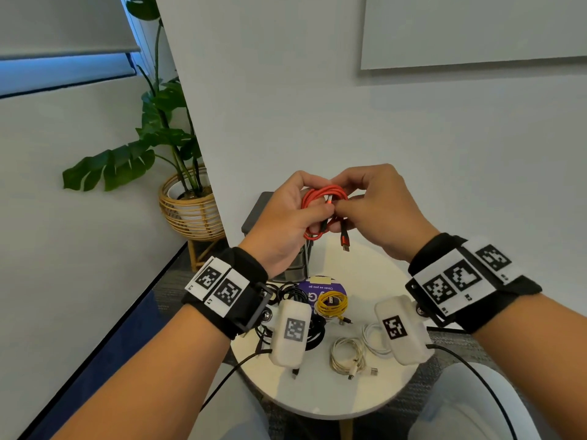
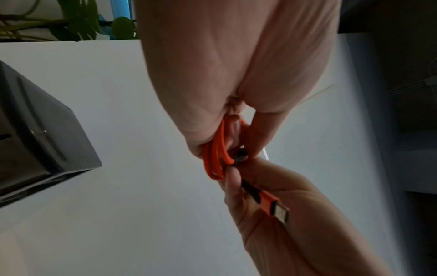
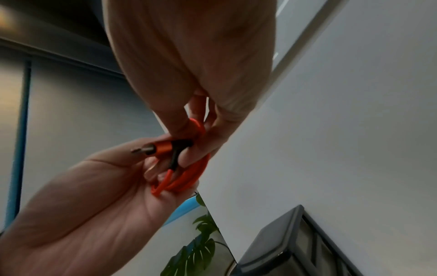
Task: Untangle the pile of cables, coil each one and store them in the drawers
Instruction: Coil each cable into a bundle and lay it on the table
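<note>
Up above the round white surface [image 1: 320, 398], the left hand [image 1: 287, 217] and right hand [image 1: 378, 211] both clench their grip on the coiled orange cable [image 1: 320, 201], whose USB plug [image 1: 344, 242] dangles below the fingers. Directly behind and under the hands stands the grey drawer unit [image 1: 254, 214], partly hidden by the left hand, with a potted plant [image 1: 165, 147] in a wicker basket off to its left. Below the wrists lie a yellow coiled cable [image 1: 332, 305] on a purple disc [image 1: 309, 289], two white coiled cables [image 1: 347, 355] and a black cable bundle [image 1: 292, 293], much of it covered by the left wrist camera.
</note>
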### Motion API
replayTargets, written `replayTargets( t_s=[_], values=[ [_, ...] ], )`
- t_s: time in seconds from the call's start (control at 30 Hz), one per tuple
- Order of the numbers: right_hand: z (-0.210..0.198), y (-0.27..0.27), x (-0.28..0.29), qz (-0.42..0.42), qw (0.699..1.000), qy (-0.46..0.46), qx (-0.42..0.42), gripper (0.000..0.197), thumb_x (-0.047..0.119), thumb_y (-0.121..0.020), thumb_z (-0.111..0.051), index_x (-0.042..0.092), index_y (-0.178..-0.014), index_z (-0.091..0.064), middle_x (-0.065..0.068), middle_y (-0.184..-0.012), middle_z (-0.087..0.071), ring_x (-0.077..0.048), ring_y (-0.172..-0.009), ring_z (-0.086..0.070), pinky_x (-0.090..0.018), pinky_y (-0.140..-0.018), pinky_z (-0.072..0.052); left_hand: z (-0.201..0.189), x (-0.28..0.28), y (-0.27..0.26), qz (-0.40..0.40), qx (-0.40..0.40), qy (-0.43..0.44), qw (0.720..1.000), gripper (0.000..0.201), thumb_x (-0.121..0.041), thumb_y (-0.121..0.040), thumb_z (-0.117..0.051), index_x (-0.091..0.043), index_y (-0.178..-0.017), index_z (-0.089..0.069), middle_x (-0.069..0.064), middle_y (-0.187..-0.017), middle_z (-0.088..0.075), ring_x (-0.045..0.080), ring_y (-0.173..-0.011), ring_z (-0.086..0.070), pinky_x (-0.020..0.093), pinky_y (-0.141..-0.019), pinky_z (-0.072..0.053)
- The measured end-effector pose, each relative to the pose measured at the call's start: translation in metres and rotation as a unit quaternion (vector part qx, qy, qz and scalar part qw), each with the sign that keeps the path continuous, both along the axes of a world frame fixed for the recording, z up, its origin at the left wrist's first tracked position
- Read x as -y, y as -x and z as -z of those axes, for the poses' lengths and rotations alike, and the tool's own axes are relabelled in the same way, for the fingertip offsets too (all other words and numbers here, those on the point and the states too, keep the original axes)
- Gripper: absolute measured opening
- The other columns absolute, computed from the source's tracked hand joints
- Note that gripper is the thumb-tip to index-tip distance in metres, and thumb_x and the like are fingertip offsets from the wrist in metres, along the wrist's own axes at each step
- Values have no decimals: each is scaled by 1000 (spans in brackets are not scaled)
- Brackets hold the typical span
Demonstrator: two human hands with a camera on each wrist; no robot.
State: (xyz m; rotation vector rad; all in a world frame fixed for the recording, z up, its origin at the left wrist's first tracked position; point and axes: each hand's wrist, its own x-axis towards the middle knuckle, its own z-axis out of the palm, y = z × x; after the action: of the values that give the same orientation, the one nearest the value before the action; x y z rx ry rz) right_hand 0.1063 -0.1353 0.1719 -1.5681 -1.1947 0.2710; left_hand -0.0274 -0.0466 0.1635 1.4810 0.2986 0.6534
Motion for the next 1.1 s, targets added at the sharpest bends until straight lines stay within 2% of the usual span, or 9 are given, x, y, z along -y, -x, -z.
replayTargets(
  t_s=[0.2,0.33,0.47,0.67,0.77,0.83,1.0,1.07,1.1],
  values=[
    [2,3,2,40,999,15,15,16,-2,-85,-69,11,-92,-72,-8,-85,-68,-22,-69,-73,-32,-60,-62,-8,1,-6,-4,-39,23,999,44,-5,-78,-67,-19,-117,-52,21,-99,-60,35,-89,-47,51,-83,-44],
    [2,-1,4,-15,998,30,-60,14,-1,-88,-68,10,-96,-72,-11,-87,-67,-20,-71,-74,-30,-65,-61,-9,-2,-8,-26,-64,22,997,46,-2,-78,-70,-18,-117,-52,17,-95,-64,34,-81,-53,48,-79,-43],
    [-1,-5,6,-74,989,62,-114,17,-1,-90,-67,8,-104,-74,-10,-85,-71,-22,-78,-74,-32,-69,-62,-2,-1,-7,-50,-66,10,997,39,12,-92,-58,-13,-121,-49,4,-79,-63,6,-49,-55,30,-65,-45],
    [4,-20,14,-167,952,96,-238,28,-3,-93,-48,-4,-111,-70,-22,-114,-69,-25,-93,-70,-33,-71,-61,0,0,-4,-65,-51,20,996,34,11,-94,-55,-17,-114,-54,7,-84,-61,11,-59,-49,35,-72,-40],
    [11,-24,13,-177,971,106,-116,31,-7,-92,-57,8,-114,-72,-11,-112,-73,-23,-95,-71,-41,-85,-62,-1,1,-4,-55,-49,7,997,30,7,-94,-59,-18,-110,-56,15,-95,-60,19,-78,-60,34,-75,-48],
    [18,-22,12,-174,981,88,8,32,0,-90,-68,17,-117,-73,-1,-107,-76,-22,-96,-70,-37,-89,-58,-1,1,-5,-50,-48,5,998,29,6,-93,-61,-17,-110,-57,16,-98,-61,20,-81,-65,34,-76,-54],
    [23,-16,13,-156,981,35,114,17,22,-90,-75,26,-106,-75,10,-92,-75,-12,-85,-67,-24,-78,-54,-3,-4,0,-46,-18,58,997,27,9,-96,-49,-9,-113,-58,19,-100,-59,27,-74,-63,32,-58,-58],
    [27,-12,13,-135,979,22,148,11,24,-91,-74,29,-101,-73,14,-85,-72,-9,-80,-66,-23,-75,-52,-3,-8,3,-48,-4,73,996,24,7,-99,-47,-8,-114,-60,15,-88,-56,28,-67,-51,29,-52,-54],
    [30,-11,13,-120,980,19,158,9,24,-92,-73,29,-100,-72,14,-84,-71,-9,-80,-66,-26,-75,-53,-3,-10,5,-55,4,73,996,23,5,-100,-47,-7,-114,-60,9,-80,-55,21,-61,-44,26,-51,-49]
  ],
)
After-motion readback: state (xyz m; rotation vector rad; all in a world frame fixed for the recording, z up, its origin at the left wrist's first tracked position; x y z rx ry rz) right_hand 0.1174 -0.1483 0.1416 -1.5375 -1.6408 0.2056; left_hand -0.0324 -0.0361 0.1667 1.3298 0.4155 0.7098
